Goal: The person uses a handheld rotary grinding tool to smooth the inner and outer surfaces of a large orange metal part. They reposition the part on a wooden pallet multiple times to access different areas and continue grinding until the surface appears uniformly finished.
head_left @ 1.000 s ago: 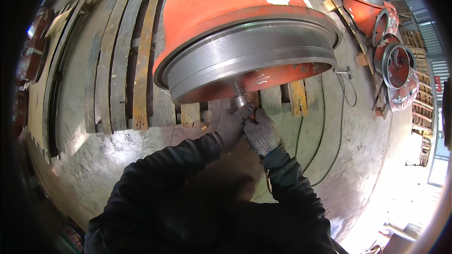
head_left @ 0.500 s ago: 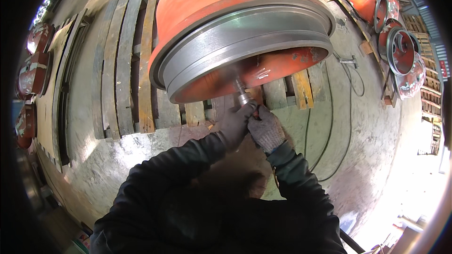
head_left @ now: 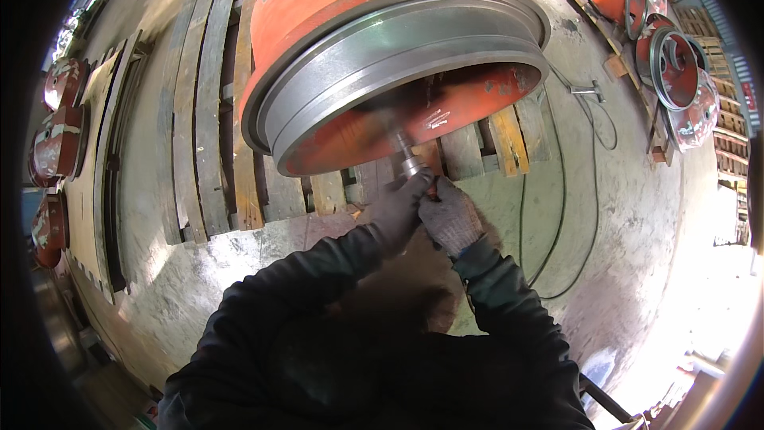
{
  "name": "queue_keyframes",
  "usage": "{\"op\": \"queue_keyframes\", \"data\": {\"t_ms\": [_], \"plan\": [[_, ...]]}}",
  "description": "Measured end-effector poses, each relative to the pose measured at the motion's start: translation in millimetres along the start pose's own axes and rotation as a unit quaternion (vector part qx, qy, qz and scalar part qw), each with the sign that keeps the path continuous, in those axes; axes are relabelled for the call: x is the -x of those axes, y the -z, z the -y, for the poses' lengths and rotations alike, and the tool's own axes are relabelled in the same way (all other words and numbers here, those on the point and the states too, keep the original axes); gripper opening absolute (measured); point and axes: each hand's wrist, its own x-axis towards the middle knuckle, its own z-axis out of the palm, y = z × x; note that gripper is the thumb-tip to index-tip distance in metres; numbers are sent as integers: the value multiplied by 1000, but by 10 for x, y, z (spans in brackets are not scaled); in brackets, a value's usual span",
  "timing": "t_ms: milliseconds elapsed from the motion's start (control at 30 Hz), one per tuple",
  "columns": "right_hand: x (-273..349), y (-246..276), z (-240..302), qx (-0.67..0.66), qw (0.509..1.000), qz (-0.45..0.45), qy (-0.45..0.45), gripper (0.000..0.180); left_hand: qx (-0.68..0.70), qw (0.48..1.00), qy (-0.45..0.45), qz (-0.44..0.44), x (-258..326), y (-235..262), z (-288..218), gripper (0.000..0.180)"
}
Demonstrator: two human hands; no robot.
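Observation:
A big orange-red round casting with a machined grey steel rim lies on wooden pallets. Both gloved hands grip a slim metal hand grinder whose shaft points up into the casting's red inner face. My left hand wraps the tool's body from the left. Touching it on the right, my right hand holds the lower end. The tool's tip is blurred against the inner wall.
Wooden pallets lie on the concrete floor at left and under the casting. More red castings stand at the far left and upper right. A dark cable loops over the floor on the right.
The view has shifted a little, so the casting sits higher and larger. Both hands stay on the tool and its tip stays inside the casting.

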Motion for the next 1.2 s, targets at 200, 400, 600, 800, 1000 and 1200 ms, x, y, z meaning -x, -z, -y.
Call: {"op": "queue_keyframes", "data": {"t_ms": [200, 400, 600, 800, 1000, 1200], "plan": [[0, -23, -37, 21, 999, 11, -32, 23, 192, 981, 27, 26, 32, -13, -51, 44], [57, 34, 18, 18, 1000, -1, 8, 28, 144, 989, -31, 4, 68, -65, -66, 40], [73, 44, 72, -49, 999, 3, 7, 29, -50, 994, -89, 48, 94, 60, 33, 31], [51, 10, 61, 10, 1000, 10, -14, 30, 28, 996, -73, 52, 43, 54, 138, 37], [105, 34, 67, 3, 1000, -3, 4, 29, -3, 990, -122, 70, 21, 78, 287, 46], [91, -3, 46, 20, 999, 12, -26, 27, 13, 984, -161, 73, 38, 39, 237, 46]]}}
